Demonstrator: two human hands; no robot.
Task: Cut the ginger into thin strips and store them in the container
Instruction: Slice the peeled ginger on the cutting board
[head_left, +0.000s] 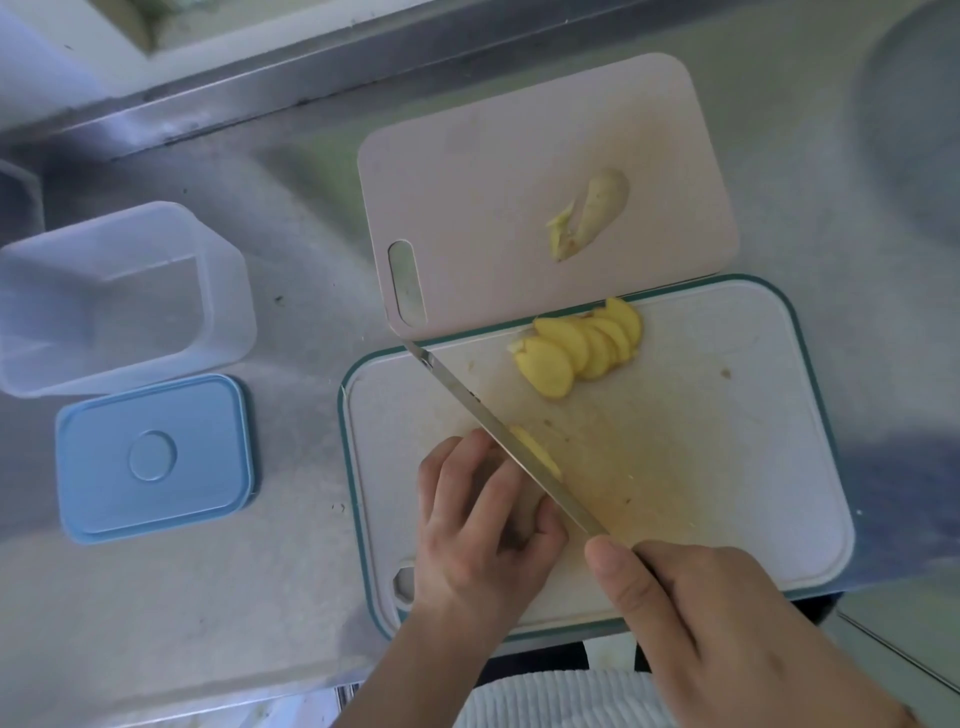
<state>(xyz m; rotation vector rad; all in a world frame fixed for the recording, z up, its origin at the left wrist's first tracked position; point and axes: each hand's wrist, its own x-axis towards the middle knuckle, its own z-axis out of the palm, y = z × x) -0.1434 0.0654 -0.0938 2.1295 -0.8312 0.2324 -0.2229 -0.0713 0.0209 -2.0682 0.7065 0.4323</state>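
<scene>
Progress from my feed: slicing stage, roughly mid-task by my read. A fanned pile of pale yellow ginger slices (584, 345) lies at the far edge of the white teal-rimmed cutting board (727, 441). My left hand (483, 525), fingers curled, pins the remaining ginger piece (535, 449) on that board; most of it is hidden under the fingers. My right hand (727, 623) is wrapped round the handle of the long steel knife (498, 431), blade laid against the piece, just beside my left fingertips.

Left to do: no strips yet, only slices. 1 unpeeled ginger knob (597, 210) waits on the pink plastic board (467, 156), which overlaps the white one's far edge. The clear rectangular plastic container (119, 296) looks empty; its blue lid (156, 457) lies just beside it.

Room: the right half of the white board is free. Its near edge overhangs the steel counter (291, 218). The knife tip reaches the pink board's corner.
</scene>
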